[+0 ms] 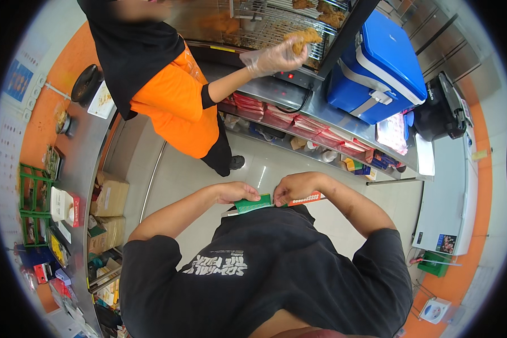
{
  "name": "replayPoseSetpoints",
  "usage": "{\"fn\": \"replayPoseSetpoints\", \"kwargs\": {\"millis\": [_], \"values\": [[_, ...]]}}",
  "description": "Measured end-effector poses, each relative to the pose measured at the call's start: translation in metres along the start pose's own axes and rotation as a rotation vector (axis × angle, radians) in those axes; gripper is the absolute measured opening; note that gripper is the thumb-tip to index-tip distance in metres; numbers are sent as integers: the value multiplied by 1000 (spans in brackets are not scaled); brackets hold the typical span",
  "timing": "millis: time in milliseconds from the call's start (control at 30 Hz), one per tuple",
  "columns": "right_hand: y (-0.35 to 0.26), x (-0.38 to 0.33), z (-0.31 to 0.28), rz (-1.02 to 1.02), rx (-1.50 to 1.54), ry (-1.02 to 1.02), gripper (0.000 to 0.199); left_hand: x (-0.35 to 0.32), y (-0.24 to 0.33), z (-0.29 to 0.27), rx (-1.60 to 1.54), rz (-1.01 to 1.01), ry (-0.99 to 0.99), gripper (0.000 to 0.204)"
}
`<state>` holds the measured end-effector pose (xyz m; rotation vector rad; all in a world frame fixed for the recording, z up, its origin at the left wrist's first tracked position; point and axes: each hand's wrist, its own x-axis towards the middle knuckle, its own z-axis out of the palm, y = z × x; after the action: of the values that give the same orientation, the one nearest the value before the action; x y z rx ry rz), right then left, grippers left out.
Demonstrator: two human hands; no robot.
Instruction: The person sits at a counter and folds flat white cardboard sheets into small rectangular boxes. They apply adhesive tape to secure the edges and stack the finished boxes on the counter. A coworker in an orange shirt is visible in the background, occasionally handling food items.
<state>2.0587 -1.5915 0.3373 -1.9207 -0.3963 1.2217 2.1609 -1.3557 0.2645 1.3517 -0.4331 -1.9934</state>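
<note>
Close in front of my body, my left hand (238, 192) pinches a green piece of printed card or paper packaging (253, 204) with a pale lower edge. My right hand (294, 187) is closed at the inner end of an orange and white printed strip (308, 199), its fingertips beside the green piece. Whether the green and orange parts are one folded package cannot be made out. The lower side of both is partly hidden by my dark shirt.
A co-worker in an orange shirt (174, 107) stands ahead, holding fried chicken (303, 40) in a gloved hand at a lit display cabinet (265, 34). A blue cooler box (386, 62) sits on the steel counter at the right. Red packets (321, 128) fill the shelf below. Cardboard boxes (110, 197) stand left.
</note>
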Motion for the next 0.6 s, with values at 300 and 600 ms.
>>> {"fn": "replayPoseSetpoints", "kwargs": {"millis": [300, 600], "values": [[47, 40, 18, 168, 527, -185, 32, -16, 10, 18, 311, 100, 40, 40], [68, 58, 45, 201, 593, -308, 44, -6, 1, 18, 429, 85, -23, 42]]}}
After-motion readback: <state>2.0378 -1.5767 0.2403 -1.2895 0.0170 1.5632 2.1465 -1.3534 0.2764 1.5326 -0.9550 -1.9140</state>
